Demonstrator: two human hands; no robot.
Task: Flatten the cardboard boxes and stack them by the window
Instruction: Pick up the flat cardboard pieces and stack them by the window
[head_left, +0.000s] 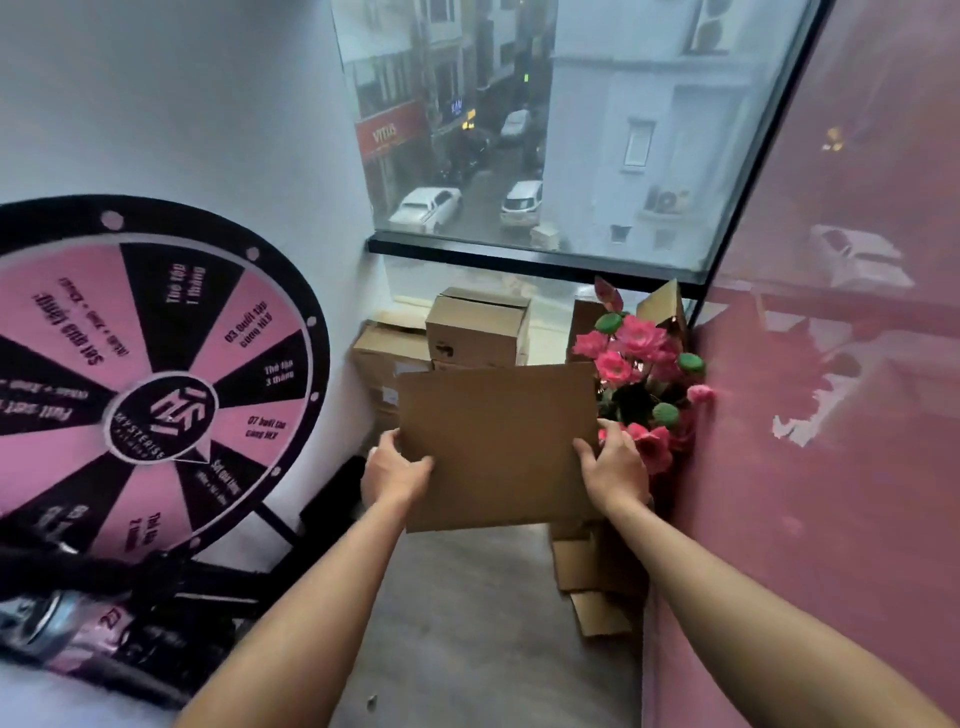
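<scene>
Flattened cardboard (498, 447) is held upright at frame centre, short of the window (545, 130). Left hand (395, 475) and right hand (613, 467) each have a grip on a side edge. Risk: the right edge, close to the pink flowers (639, 358), may snag them; unflattened boxes (475, 327) crowd the window.

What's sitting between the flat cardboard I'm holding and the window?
In the head view, unflattened cardboard boxes stand between the flat cardboard and the window.
</scene>
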